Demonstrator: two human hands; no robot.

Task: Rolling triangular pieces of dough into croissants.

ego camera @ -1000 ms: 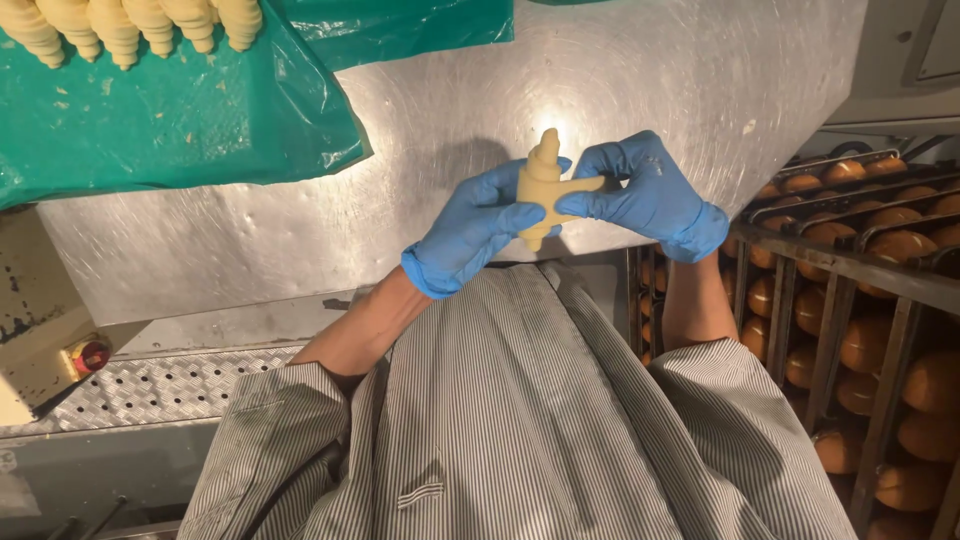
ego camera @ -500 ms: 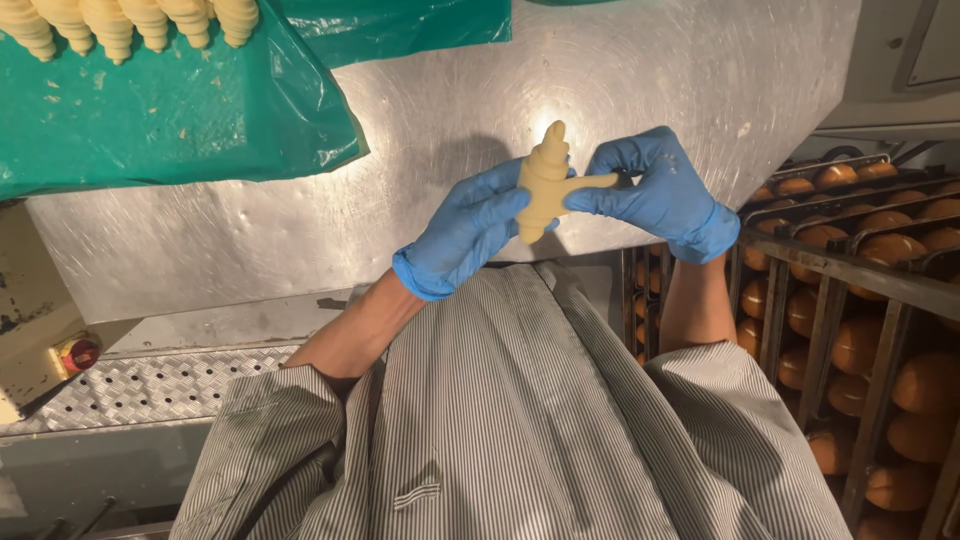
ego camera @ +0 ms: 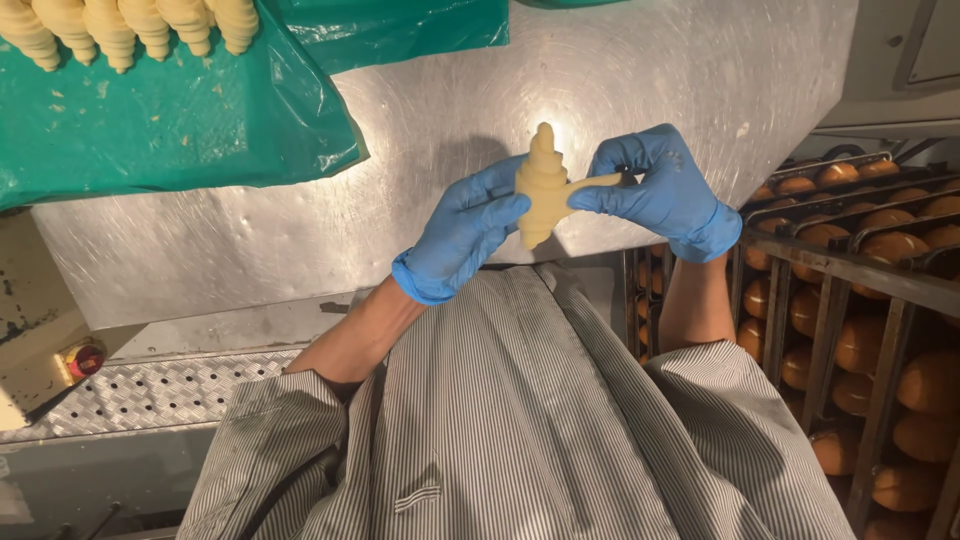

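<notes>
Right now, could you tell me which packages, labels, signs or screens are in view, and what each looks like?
Green plastic sheet: top left on the steel table, crumpled, under a row of pale raw croissants.
Beige box-like thing: left edge, with a round red part on it; too cut off to tell whether it is a package.
No labels, signs or screens show.
</notes>
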